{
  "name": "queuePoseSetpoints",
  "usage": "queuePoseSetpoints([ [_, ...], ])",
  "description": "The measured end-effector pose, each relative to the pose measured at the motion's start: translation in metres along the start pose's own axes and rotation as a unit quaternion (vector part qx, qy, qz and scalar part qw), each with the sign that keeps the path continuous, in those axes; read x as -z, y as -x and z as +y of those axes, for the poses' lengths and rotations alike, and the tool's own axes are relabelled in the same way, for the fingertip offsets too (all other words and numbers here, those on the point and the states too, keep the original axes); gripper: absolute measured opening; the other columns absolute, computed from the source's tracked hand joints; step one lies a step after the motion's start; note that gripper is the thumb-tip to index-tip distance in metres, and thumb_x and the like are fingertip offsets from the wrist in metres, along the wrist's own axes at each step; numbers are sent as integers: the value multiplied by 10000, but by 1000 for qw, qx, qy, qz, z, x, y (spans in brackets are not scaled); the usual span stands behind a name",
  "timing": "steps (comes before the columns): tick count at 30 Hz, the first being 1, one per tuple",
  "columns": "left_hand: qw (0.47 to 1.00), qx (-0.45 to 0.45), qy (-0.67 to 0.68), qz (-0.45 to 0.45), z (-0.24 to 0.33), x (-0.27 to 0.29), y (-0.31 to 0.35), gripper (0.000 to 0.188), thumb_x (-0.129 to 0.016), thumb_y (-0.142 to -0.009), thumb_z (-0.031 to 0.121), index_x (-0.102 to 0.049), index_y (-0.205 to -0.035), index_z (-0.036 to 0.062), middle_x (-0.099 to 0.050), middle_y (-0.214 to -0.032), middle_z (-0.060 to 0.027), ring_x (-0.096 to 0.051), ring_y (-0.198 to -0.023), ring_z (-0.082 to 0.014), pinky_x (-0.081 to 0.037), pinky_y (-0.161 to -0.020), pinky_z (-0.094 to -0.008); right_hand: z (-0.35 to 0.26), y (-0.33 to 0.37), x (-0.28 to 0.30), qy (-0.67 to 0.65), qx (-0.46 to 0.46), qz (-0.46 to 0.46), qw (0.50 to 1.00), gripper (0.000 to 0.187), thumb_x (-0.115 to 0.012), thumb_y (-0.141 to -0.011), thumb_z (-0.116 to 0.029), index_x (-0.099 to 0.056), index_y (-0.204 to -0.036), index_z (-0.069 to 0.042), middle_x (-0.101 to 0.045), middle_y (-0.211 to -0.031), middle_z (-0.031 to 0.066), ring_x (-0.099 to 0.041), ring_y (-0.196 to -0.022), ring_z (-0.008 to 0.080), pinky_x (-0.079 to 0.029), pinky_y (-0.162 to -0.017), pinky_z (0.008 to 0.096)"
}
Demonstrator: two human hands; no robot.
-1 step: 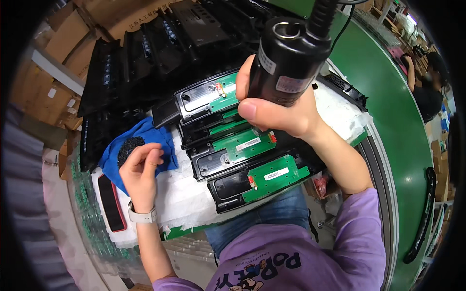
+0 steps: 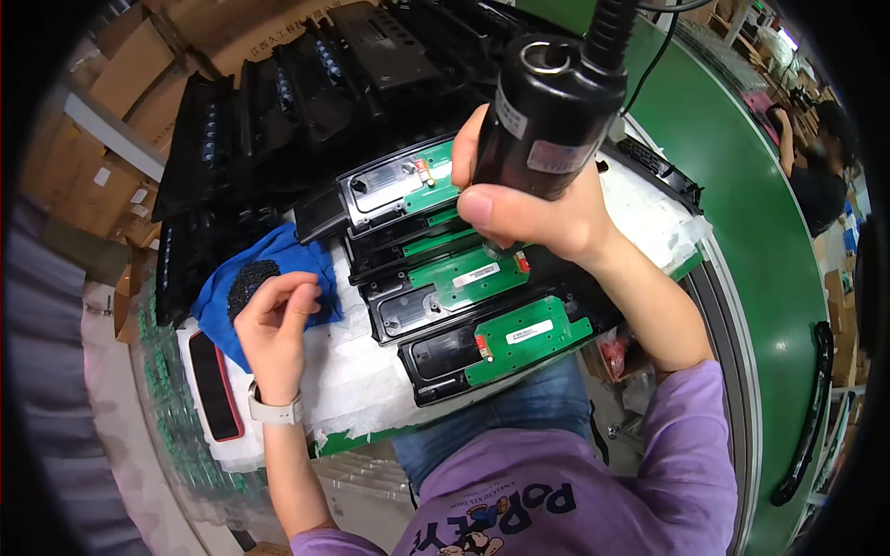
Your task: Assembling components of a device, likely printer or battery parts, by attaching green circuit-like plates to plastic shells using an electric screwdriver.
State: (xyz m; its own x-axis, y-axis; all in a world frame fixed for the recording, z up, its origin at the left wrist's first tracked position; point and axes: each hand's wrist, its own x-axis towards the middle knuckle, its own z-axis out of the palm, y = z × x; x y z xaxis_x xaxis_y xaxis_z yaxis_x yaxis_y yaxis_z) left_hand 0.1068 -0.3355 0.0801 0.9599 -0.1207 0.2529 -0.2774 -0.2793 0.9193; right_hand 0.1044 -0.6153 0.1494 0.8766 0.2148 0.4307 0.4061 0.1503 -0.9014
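Note:
My right hand [image 2: 547, 222] is wrapped round the black body of an electric screwdriver [image 2: 556, 107]. It holds the tool upright over several black plastic housings with green circuit boards. The screwdriver's tip is mostly hidden behind the hand, near the housing with a middle green board [image 2: 473, 276]. Closest to me lies another housing with a green board [image 2: 533, 335] and a white label. My left hand [image 2: 275, 320] has its thumb and fingers pinched together above a blue cloth [image 2: 218, 310]. A pile of small black pieces, likely screws [image 2: 248, 281], lies on that cloth. What the pinch holds cannot be made out.
A phone with a red edge [image 2: 215, 389] lies on the white-covered table [image 2: 348, 375] at the left. Large black panels [image 2: 306, 102] are stacked behind the housings. Cardboard boxes [image 2: 125, 176] stand at the far left. A person [image 2: 816, 176] is at the far right, beyond the green floor.

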Motion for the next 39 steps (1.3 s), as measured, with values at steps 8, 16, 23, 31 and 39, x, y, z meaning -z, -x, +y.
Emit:
queuePoseSetpoints([
  [8, 977, 59, 159, -129, 20, -42, 7, 94, -592, -871, 37, -636, -889, -44, -635, -781, -56, -582, -665, -89, -479, -622, -201, -16, 5, 4, -209, 118, -19, 970, 206, -601, -798, -150, -527, -903, 10, -509, -552, 48, -459, -409, 111, -375, -416, 245],
  [16, 952, 69, 229, -191, 28, -69, 13, 105, -580, -896, 102, -589, -893, -2, -621, -759, -31, -584, -695, -75, -439, -596, -185, -22, 13, 11, -298, 188, -68, 933, 371, -510, -891, -373, -461, -1076, -56, -516, -688, 6, -492, -534, 114, -432, -635, 300],
  [23, 935, 105, 278, -195, 24, -66, 15, 112, -610, -873, 79, -599, -897, -30, -624, -753, -50, -590, -682, -97, -468, -617, -200, -15, 15, 6, -316, 182, -61, 929, 363, -510, -894, -368, -463, -1075, -57, -521, -691, 10, -491, -536, 117, -431, -633, 307],
  [31, 969, -76, 38, -234, 26, -58, 10, 65, -670, -772, 30, -652, -801, -25, -641, -732, -69, -593, -620, -132, -467, -584, -233, -10, 15, -4, -300, 130, -56, 943, 347, -502, -898, -355, -459, -1065, -53, -508, -676, 5, -464, -518, 107, -438, -615, 297],
  [39, 958, -159, -25, -236, 28, -61, 15, 73, -701, -729, 50, -650, -758, 7, -623, -703, -74, -584, -603, -160, -448, -542, -259, -15, 12, -23, -317, 1, 100, 943, 209, -522, -856, -232, -517, -883, -25, -502, -565, 33, -457, -426, 125, -402, -482, 294],
])
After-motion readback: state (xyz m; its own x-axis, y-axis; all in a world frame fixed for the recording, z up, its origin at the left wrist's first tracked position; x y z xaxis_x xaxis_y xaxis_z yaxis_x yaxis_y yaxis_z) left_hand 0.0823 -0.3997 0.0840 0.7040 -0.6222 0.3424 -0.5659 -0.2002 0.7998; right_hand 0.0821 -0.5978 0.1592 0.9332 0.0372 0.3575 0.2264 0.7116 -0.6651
